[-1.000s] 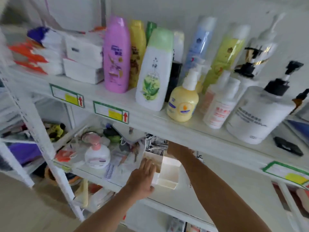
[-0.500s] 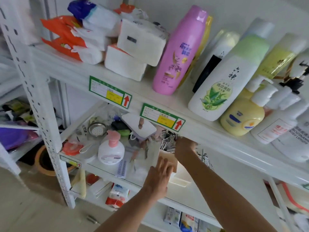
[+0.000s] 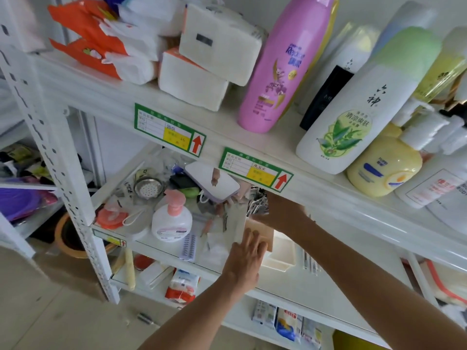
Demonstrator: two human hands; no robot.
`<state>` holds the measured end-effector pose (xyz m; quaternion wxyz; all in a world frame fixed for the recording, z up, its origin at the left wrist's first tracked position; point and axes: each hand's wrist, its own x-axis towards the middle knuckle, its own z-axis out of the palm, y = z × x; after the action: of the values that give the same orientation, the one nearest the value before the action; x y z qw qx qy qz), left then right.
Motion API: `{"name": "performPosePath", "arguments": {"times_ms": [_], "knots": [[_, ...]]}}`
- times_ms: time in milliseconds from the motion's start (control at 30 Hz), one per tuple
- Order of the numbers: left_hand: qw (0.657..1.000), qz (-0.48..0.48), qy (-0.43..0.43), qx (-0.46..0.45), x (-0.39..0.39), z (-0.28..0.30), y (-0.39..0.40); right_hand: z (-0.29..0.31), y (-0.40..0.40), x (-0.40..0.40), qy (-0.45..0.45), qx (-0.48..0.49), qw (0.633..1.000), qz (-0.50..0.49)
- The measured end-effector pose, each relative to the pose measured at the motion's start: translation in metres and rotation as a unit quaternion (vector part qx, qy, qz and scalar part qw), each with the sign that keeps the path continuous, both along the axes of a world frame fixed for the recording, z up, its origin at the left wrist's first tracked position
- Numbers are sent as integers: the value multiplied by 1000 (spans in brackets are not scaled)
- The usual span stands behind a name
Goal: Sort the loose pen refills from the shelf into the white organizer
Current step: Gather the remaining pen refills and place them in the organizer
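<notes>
The white organizer (image 3: 279, 258) sits on the middle shelf, its compartments open upward. My left hand (image 3: 246, 258) lies flat against its left wall, fingers together. My right hand (image 3: 280, 210) reaches over the organizer's back, under the upper shelf's edge, and is closed around a bundle of dark pen refills (image 3: 256, 204) in clear wrapping. A few loose pen refills (image 3: 310, 261) lie on the shelf just right of the organizer.
Left of the organizer stand a pink-pump bottle (image 3: 171, 221), a metal strainer (image 3: 147, 186), a white box (image 3: 212, 184) and small clutter. The upper shelf (image 3: 227, 137) carries shampoo bottles and tissue packs, and overhangs my right hand.
The view has swung left and closer to the shelf. My right hand has stayed at the refill bundle behind the organizer; my left hand keeps its place on the organizer's left side.
</notes>
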<state>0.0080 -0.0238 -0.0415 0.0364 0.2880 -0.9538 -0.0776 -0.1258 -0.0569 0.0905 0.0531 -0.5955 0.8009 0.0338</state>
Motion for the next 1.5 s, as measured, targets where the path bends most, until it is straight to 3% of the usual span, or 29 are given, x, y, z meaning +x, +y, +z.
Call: {"name": "performPosePath", "arguments": {"times_ms": [67,200,267,367,433,467,533,633,733,833,933,1033,1100,1200,1333,1400,1500], "knots": [[1000,0,0,-8,1,2,0,-7,-5,7,82,-73,992,66],[1000,-1,11,-8,3,5,1,-14,-13,10,202,-113,964,134],[1000,1,14,-5,3,5,2,-17,-14,15,219,-153,948,173],[1000,-1,11,-5,3,5,1,-7,-3,18,116,-223,965,70],[1000,7,11,-16,3,5,1,11,4,16,96,-347,933,-2],[1000,10,12,-21,4,4,1,15,6,10,144,-407,902,1],[1000,5,19,-18,4,3,1,9,10,-8,201,-403,893,-20],[999,4,35,-1,2,1,1,-14,18,-21,94,-354,915,-170],[999,6,39,13,2,1,2,-37,24,-31,77,-272,947,-151],[999,5,40,7,2,0,2,-45,27,-20,33,-288,939,-185],[999,2,37,14,2,-2,3,-49,32,-6,53,-363,913,-178],[999,4,34,9,2,-2,2,-35,17,0,-48,-450,879,-148],[1000,4,28,5,2,-1,3,-36,0,4,-67,-424,897,-106],[1000,13,13,-11,0,-1,3,-55,-16,17,23,-316,948,-42],[1000,17,-16,-5,-1,-5,1,-71,-13,33,60,-300,952,-32],[1000,17,-19,-2,-2,-5,3,-67,-12,32,51,-271,961,-31],[1000,10,12,-12,-1,-3,2,-48,-1,25,-64,-283,956,-28]]}}
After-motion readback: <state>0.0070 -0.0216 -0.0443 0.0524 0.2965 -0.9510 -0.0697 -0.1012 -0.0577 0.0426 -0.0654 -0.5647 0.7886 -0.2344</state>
